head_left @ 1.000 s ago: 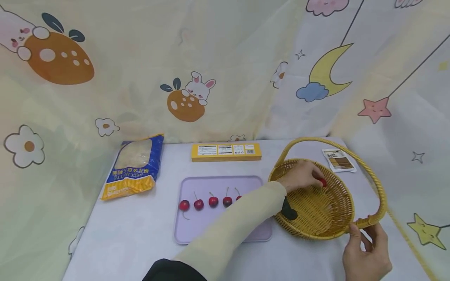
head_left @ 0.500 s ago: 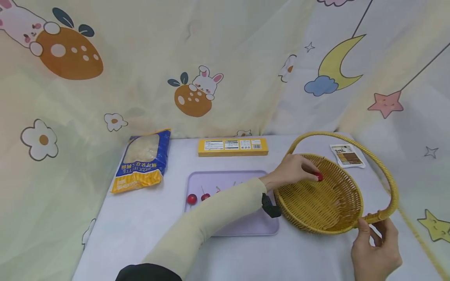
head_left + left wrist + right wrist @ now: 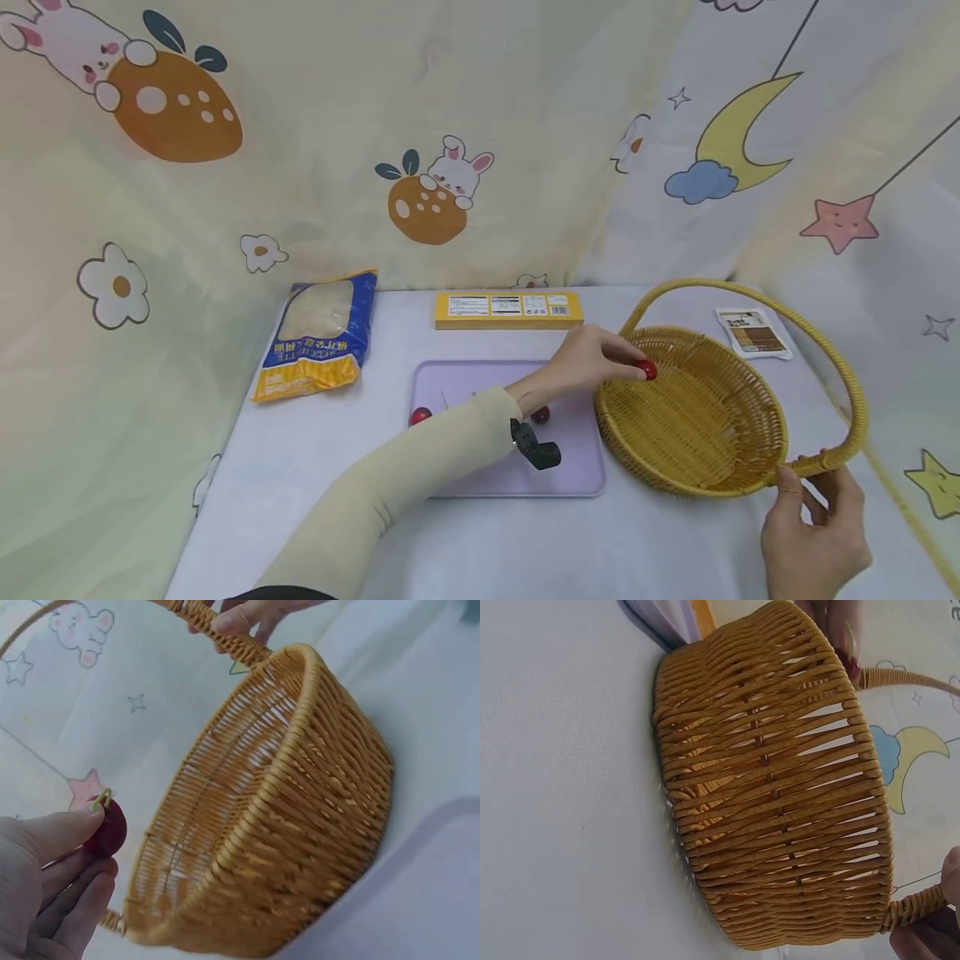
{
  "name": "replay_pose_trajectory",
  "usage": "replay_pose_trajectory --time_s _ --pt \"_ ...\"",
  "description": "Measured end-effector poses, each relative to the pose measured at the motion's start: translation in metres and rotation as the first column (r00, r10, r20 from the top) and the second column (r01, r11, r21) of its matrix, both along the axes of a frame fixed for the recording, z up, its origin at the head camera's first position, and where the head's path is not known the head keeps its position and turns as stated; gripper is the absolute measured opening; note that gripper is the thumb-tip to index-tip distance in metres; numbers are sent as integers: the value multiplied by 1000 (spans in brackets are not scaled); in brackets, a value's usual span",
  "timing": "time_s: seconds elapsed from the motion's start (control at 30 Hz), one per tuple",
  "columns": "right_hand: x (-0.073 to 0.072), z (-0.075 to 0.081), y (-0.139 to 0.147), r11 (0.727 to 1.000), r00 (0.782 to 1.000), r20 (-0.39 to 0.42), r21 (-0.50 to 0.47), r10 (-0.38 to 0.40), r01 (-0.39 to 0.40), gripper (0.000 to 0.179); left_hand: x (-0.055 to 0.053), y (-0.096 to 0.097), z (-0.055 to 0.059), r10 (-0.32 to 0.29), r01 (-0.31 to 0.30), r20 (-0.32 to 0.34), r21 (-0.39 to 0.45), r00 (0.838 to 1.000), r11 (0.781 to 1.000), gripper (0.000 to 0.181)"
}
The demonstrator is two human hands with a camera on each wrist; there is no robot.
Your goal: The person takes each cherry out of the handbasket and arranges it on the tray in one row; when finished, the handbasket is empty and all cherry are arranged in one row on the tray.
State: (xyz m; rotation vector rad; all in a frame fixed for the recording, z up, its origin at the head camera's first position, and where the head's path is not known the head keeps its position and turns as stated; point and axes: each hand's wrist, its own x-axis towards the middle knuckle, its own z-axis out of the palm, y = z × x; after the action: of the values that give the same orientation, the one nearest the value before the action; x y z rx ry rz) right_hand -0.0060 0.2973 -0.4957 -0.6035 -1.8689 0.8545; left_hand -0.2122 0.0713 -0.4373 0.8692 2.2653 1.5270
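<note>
My left hand pinches a red cherry over the left rim of the yellow wicker basket. In the left wrist view, thumb and fingertips hold that cherry beside its bent stem, just outside the basket's rim. With thumb and fingers, my right hand grips the base of the basket's arched handle at the near right. On the lilac tray lie one cherry at the left and another cherry by the wrist. My left sleeve covers much of the tray.
A blue and yellow pasta bag lies at the back left of the white table. Behind the tray sits a long yellow box. A small white and brown packet is just beyond the basket. Printed cloth hangs behind.
My left hand has drawn back leftward from inside the basket to its rim, still pinching the cherry. My right hand keeps its grip on the handle. The head view has shifted slightly.
</note>
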Motion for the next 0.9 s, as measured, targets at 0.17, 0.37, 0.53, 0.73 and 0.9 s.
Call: replay_pose_trajectory --time_s 0.17,0.37,0.53,0.73,0.9 --pt "1 1 -1 999 999 28 -28 -29 29 46 5 -21 -7 27 -28 9 52 1000 998 23" --pt "3 5 -9 993 986 137 -66 -92 102 49 9 -45 -19 72 -73 22 69 997 995 22" --pt "2 5 -9 991 982 155 -58 -108 118 49 10 -59 -28 91 -92 15 79 996 993 20" --pt "1 4 -8 992 982 153 -47 -112 120 48 13 -67 -37 97 -99 30 70 995 993 22" --pt "1 3 -8 991 982 150 -43 -119 126 48 17 -69 -44 78 -79 44 32 996 996 22"
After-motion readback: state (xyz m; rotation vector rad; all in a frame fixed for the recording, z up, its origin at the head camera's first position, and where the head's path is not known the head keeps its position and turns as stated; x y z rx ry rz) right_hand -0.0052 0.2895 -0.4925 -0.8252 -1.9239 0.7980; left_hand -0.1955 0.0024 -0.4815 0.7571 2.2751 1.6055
